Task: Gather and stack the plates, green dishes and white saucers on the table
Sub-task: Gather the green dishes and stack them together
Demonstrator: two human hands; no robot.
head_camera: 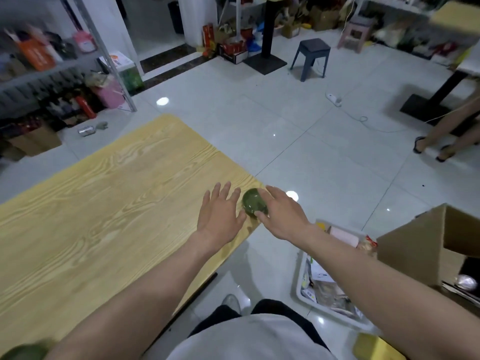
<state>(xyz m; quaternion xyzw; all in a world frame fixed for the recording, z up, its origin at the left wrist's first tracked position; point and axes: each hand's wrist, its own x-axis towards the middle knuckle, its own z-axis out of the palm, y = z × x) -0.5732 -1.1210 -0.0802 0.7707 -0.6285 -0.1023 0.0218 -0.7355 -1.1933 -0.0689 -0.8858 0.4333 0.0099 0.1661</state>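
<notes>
A small green dish (253, 205) sits at the right edge of the light wooden table (104, 203). My right hand (281, 213) grips it, fingers over the far rim and thumb on the near rim. My left hand (220, 214) hovers just left of the dish, palm down, fingers spread, holding nothing. Another green dish (23, 353) shows blurred at the bottom left corner, partly hidden by my left forearm. No plates or white saucers are in view.
Right of the table, on the tiled floor, stand a white bin (327, 287) of clutter and an open cardboard box (428, 245). A dark stool (311, 58) and table bases stand farther off. A person's legs (446, 133) are at the right. Shelves (52, 74) line the left.
</notes>
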